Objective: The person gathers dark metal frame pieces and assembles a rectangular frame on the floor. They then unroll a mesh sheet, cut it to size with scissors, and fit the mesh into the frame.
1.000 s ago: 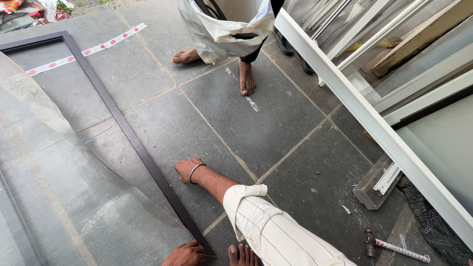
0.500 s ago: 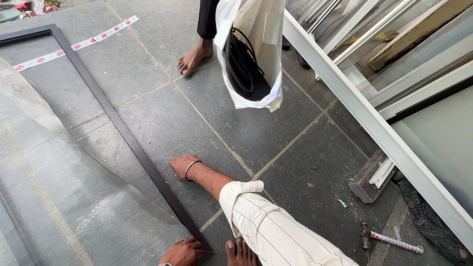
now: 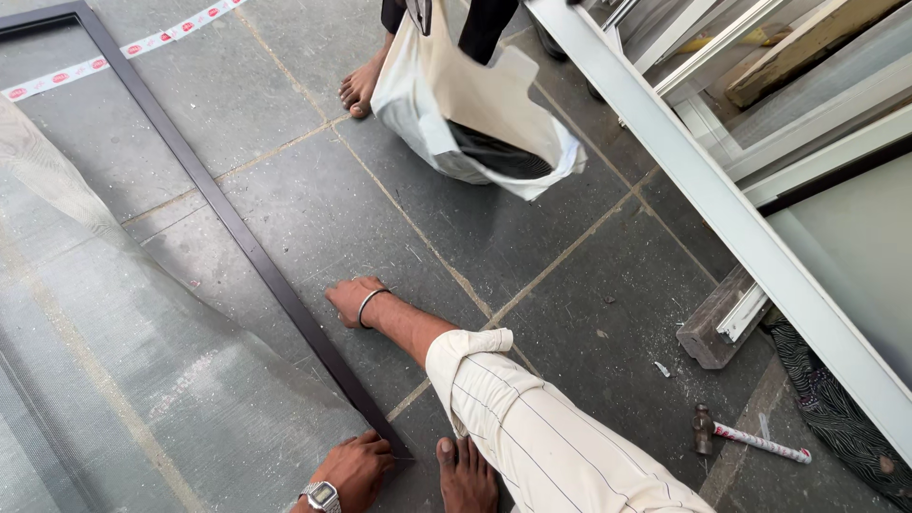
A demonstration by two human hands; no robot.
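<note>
Floor: grey stone tiles (image 3: 285, 199) with pale joints, dusted with white chips near the right side.

Nearest hand: the left hand (image 3: 353, 467), a square-faced wristwatch (image 3: 323, 495) on its wrist, rests at the bottom edge of the view, fingers together and pressed down on the near corner of the long dark metal frame (image 3: 218, 204). Nothing is gripped; the fingertips simply bear on the bar.

Right hand: not in view, so its fingers cannot be told.

Key relation: the frame's long axis runs away from the left hand, up and to the left, to a far corner at the top left of the view. Its near end lies directly under the fingers.

Inside the frame: a sheet of grey see-through mesh (image 3: 123, 380) lies spread left of the bar, loosely rumpled toward the far end.

Legs: one bare foot (image 3: 465, 475) sits just beside the hand; the other foot (image 3: 353, 302), with a thin dark anklet, is stretched out close by the bar, below a striped cream trouser leg (image 3: 541, 437).

Right of the leg: a small hammer (image 3: 750, 439) with a red-and-white handle lies on the tiles, well apart from the hand.

Beyond: white aluminium frames (image 3: 703, 180) stacked at a slant.

Farthest: another person's bare foot (image 3: 361, 87), and a white cloth bag (image 3: 465, 114) hanging open, with something dark inside.
</note>
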